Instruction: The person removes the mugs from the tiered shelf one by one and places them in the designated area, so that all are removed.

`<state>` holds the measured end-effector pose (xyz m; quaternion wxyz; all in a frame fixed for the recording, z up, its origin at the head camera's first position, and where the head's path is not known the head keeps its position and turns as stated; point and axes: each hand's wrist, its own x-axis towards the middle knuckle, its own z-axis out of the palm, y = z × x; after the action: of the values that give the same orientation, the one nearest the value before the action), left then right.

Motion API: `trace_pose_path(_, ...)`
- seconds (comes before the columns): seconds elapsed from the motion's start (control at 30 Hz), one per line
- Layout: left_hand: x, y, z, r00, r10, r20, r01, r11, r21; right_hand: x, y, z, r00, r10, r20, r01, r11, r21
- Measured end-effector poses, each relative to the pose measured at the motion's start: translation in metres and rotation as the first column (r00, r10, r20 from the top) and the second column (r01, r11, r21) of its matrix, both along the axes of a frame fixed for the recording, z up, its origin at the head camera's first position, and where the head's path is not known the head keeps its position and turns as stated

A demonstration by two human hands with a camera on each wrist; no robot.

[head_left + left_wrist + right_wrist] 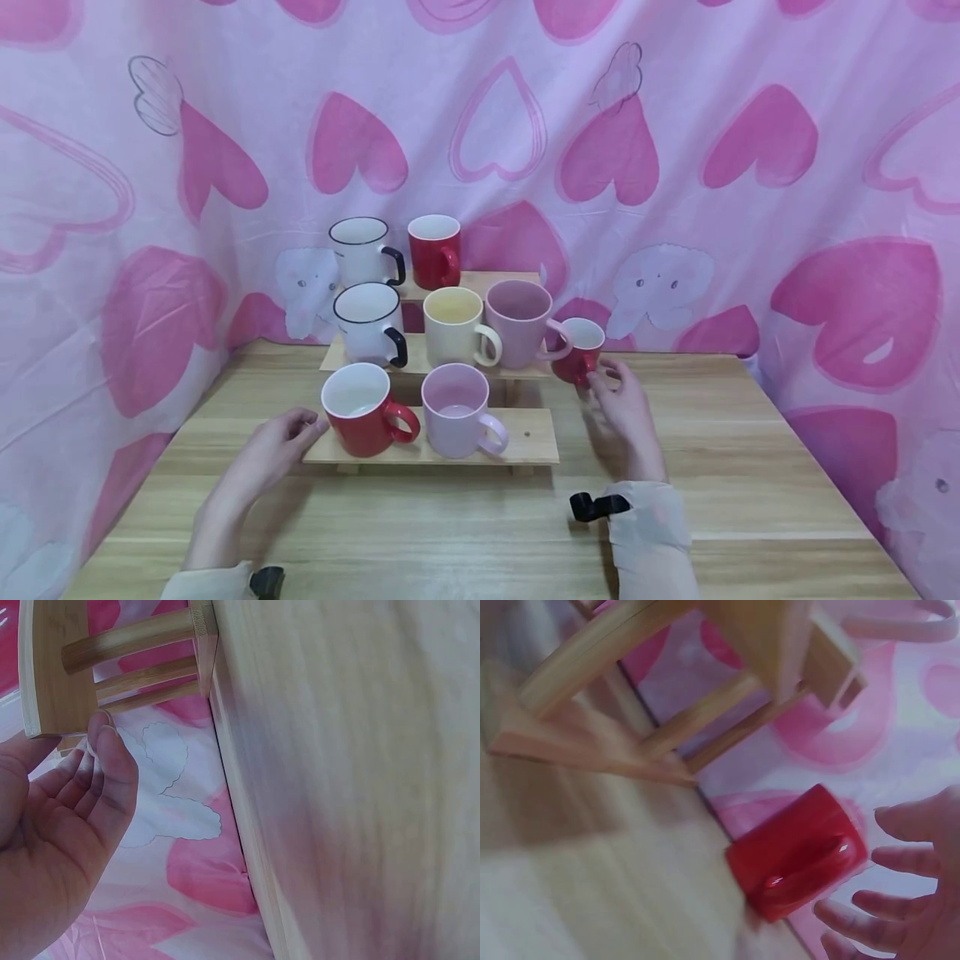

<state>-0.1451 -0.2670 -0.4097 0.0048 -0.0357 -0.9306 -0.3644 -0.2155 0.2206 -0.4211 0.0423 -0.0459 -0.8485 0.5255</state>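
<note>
At the left end of the front board, my left hand [281, 446] grips the tiered wooden shelf [525, 435]; in the left wrist view its thumb and fingers [112, 754] lie on either side of the board's edge. My right hand [624, 408] is beside a small red mug [573, 367] standing on the table, right of the shelf. In the right wrist view its fingers [862, 926] are spread near that mug's rim, not closed round it. A red mug [356, 425] and a light pink mug [453, 425] stand on the front board.
Middle board: a white black-rimmed mug [367, 325], a cream mug [452, 333] and a mauve mug [517, 329]. Top board: another white mug [358, 250] and a red mug [431, 258]. A pink heart-print curtain [480, 117] hangs behind the wooden table [435, 533].
</note>
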Motion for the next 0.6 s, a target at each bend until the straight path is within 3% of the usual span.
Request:
trace_pose_path(0.3, 0.004, -0.002, 0.001, 1.0, 0.004, -0.009, -0.004, 1.0, 0.0, 0.011, -0.004, 0.035, 0.981, -0.082, -0.177, 0.084, 0.996, 0.003)
trace_pose_path(0.47, 0.002, -0.001, 0.0, 1.0, -0.008, -0.013, 0.008, 1.0, -0.005, 0.027, -0.007, 0.056, 0.951, -0.163, -0.262, 0.16, 0.987, -0.033)
trace_pose_path(0.6, 0.0, 0.0, -0.001, 1.0, -0.004, -0.009, 0.004, 1.0, -0.001, 0.037, -0.009, 0.07, 0.923, -0.184, -0.339, 0.171, 0.983, -0.068)
